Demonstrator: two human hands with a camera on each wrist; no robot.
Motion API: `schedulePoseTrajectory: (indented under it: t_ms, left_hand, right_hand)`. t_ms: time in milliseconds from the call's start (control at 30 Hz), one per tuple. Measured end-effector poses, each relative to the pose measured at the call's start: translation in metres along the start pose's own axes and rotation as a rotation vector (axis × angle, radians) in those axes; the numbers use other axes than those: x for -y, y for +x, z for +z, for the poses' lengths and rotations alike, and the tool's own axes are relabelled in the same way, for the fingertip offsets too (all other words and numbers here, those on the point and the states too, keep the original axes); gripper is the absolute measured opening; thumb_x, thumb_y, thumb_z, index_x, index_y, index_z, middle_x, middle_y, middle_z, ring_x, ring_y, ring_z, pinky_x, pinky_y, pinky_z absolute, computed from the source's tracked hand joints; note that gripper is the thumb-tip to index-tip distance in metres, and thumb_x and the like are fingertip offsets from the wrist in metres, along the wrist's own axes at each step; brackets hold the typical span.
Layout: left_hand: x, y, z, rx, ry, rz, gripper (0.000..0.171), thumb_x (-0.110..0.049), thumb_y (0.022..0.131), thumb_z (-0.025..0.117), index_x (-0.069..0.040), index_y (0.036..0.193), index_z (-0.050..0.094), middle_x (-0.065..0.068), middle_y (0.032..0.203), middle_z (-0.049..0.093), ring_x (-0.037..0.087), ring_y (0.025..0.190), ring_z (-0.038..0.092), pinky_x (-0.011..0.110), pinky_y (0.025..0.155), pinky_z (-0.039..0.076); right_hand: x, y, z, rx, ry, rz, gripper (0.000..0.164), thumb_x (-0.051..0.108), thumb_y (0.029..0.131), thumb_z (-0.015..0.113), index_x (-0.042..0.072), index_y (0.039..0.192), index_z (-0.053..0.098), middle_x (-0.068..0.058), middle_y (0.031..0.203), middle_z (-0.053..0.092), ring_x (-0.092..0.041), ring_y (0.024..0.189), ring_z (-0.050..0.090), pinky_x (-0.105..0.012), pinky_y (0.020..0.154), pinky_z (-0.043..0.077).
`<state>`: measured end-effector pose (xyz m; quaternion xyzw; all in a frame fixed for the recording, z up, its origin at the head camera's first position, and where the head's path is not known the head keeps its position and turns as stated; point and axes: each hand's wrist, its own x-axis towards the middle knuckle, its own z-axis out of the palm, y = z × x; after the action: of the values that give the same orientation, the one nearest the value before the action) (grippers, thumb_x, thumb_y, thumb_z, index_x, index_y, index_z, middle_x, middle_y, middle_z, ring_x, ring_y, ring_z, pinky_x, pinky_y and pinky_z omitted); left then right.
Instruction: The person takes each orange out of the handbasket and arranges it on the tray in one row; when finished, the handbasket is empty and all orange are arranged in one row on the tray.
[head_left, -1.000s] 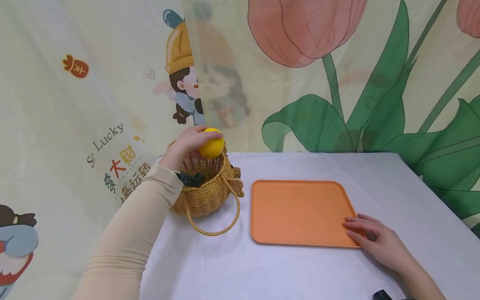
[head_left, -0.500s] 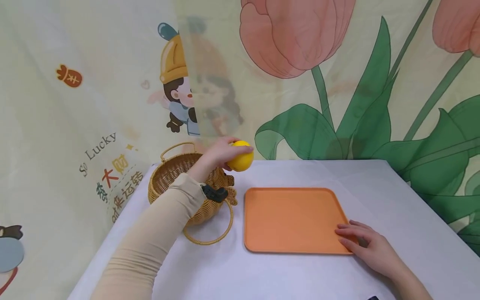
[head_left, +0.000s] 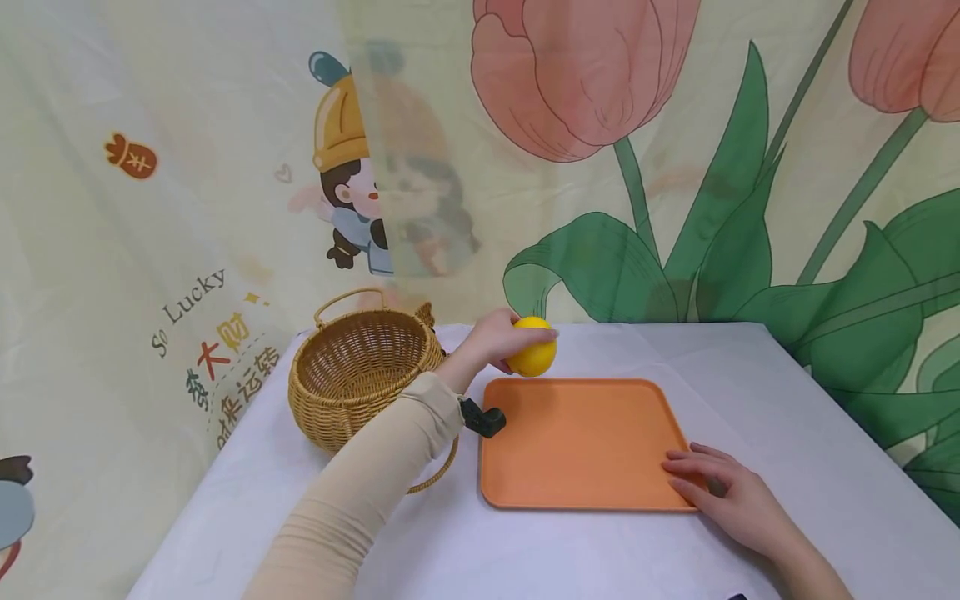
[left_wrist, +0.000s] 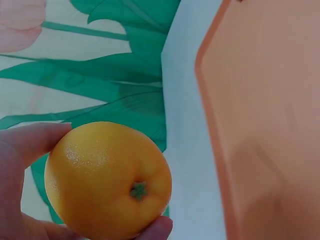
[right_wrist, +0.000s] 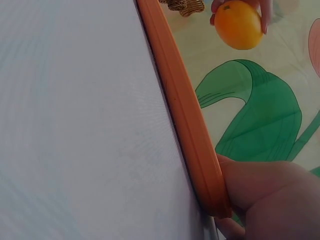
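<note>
An orange (left_wrist: 107,180) with a small green stem end is gripped between the thumb and fingers of my left hand (head_left: 498,337). In the head view it looks yellow and is held up near the far left edge of a flat orange tray (head_left: 577,446). My right hand (head_left: 738,500) rests at the tray's near right corner, fingers loosely spread over the rim. From the right wrist, the thumb (right_wrist: 265,182) shows against the tray's edge. A round wicker basket (head_left: 330,421) stands left of the tray, partly hidden by my left forearm.
The basket's back handle (head_left: 348,293) stands up and its front handle (head_left: 438,479) hangs down to the white tablecloth (head_left: 555,558). Behind the table hangs a printed cloth (head_left: 450,125) with tulips and cartoon figures. A black wrist device (head_left: 483,419) sits at my left cuff.
My left hand has carried the orange from over the basket rightward to the tray's far left edge. The head view has shifted slightly; my right hand stays on the tray corner.
</note>
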<state>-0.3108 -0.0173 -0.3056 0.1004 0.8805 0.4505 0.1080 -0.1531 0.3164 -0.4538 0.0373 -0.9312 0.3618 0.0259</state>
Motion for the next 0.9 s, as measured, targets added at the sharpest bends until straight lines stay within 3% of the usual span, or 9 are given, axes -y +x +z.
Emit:
schedulePoseTrajectory:
  t_ms: [167, 267, 467, 900]
  left_hand:
    - [0.0, 0.0, 0.022, -0.024, 0.02, -0.042, 0.055, -0.054, 0.081, 0.081, -0.004, 0.095, 0.061, 0.009, 0.089, 0.063, 0.021, 0.072, 0.065, 0.039, 0.064, 0.061]
    - [-0.001, 0.001, 0.034, -0.019, 0.025, -0.059, 0.057, -0.054, 0.082, 0.08, -0.004, 0.098, 0.057, 0.008, 0.09, 0.061, 0.021, 0.072, 0.064, 0.036, 0.063, 0.06]
    - [0.0, 0.005, 0.056, 0.002, -0.001, -0.05, 0.06, -0.053, 0.084, 0.078, -0.003, 0.105, 0.054, 0.009, 0.093, 0.06, 0.023, 0.073, 0.063, 0.047, 0.075, 0.061]
    - [0.009, 0.015, 0.102, -0.032, 0.002, -0.09, 0.057, -0.057, 0.082, 0.079, -0.007, 0.101, 0.06, 0.005, 0.088, 0.061, 0.019, 0.072, 0.061, 0.039, 0.068, 0.06]
  right_hand:
    - [0.001, -0.001, 0.0, 0.003, 0.009, 0.001, 0.04, 0.04, 0.092, 0.078, 0.016, 0.123, 0.076, -0.013, 0.138, 0.063, -0.043, 0.14, 0.037, -0.073, 0.106, 0.03]
    - [0.0, -0.001, 0.0, 0.0, 0.007, -0.01, 0.038, 0.039, 0.092, 0.078, 0.016, 0.123, 0.076, -0.012, 0.137, 0.064, -0.043, 0.14, 0.038, -0.073, 0.106, 0.03]
    - [0.0, -0.001, 0.0, -0.009, 0.0, -0.023, 0.038, 0.037, 0.092, 0.078, 0.015, 0.123, 0.076, -0.012, 0.136, 0.064, -0.043, 0.139, 0.038, -0.073, 0.106, 0.031]
    - [0.002, -0.001, -0.001, 0.006, -0.001, 0.002, 0.04, 0.038, 0.092, 0.078, 0.015, 0.124, 0.075, -0.013, 0.137, 0.064, -0.043, 0.14, 0.037, -0.073, 0.106, 0.03]
